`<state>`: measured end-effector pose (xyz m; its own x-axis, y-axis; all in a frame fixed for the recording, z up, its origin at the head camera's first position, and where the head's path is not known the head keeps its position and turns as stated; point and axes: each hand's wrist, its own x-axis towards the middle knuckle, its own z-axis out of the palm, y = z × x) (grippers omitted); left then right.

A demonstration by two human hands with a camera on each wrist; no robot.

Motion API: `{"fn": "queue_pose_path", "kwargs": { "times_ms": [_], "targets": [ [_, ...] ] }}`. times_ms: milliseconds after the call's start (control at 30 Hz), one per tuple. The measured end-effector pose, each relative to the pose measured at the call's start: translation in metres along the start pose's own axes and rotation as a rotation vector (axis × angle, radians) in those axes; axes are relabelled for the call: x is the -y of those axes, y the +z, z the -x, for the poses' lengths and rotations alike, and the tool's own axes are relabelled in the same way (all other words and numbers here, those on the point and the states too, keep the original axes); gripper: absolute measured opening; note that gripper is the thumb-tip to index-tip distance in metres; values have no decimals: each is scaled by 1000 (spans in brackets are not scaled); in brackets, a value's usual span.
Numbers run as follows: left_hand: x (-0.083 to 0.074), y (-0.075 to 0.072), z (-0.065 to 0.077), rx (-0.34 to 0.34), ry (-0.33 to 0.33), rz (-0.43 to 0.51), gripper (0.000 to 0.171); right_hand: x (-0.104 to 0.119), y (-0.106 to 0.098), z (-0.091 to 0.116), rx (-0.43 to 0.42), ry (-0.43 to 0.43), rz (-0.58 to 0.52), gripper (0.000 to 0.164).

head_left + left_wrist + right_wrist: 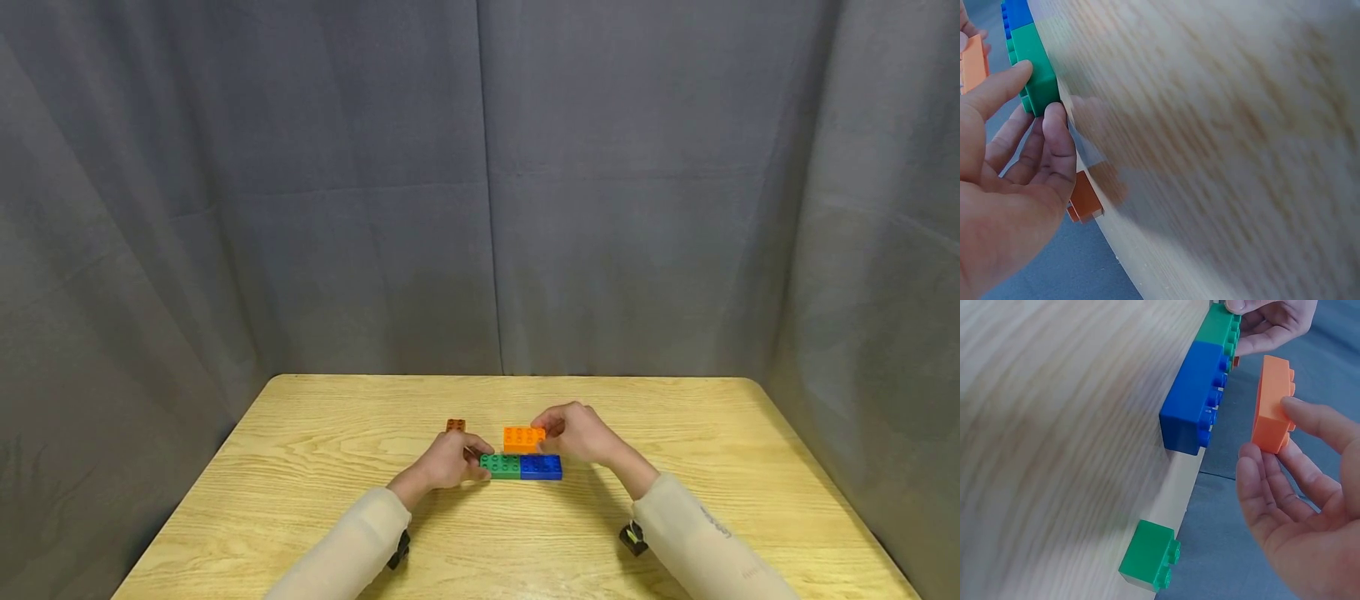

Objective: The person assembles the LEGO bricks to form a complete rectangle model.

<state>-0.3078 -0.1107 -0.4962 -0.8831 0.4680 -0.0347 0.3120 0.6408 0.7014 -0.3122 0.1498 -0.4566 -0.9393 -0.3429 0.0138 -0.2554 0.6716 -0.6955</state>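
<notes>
On the table, a long green toy building brick (500,472) and a blue brick (542,472) lie end to end, studs up. My left hand (446,461) grips the green brick's left end, with the thumb (1013,80) on one side and fingers on the other. My right hand (587,433) pinches the right end of an orange brick (521,438) between thumb and fingers. In the right wrist view the orange brick (1272,403) hangs above the height of the blue brick (1190,397), apart from it, studs up.
A small brown-orange brick (455,425) stands beyond my left hand. A small green brick (1147,553) sits on the table to the right, hidden behind my right hand in the head view. Grey curtains (637,208) surround the wooden table (300,467).
</notes>
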Motion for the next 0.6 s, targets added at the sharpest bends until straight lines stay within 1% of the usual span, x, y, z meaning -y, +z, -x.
{"fn": "queue_pose_path", "kwargs": {
  "times_ms": [333,600],
  "targets": [
    [-1,0,-1,-12,-13,-2,31,-4,9,4,33,-2,-6,25],
    [-1,0,0,-14,-8,10,31,-6,15,4,26,5,27,24]
  ]
}}
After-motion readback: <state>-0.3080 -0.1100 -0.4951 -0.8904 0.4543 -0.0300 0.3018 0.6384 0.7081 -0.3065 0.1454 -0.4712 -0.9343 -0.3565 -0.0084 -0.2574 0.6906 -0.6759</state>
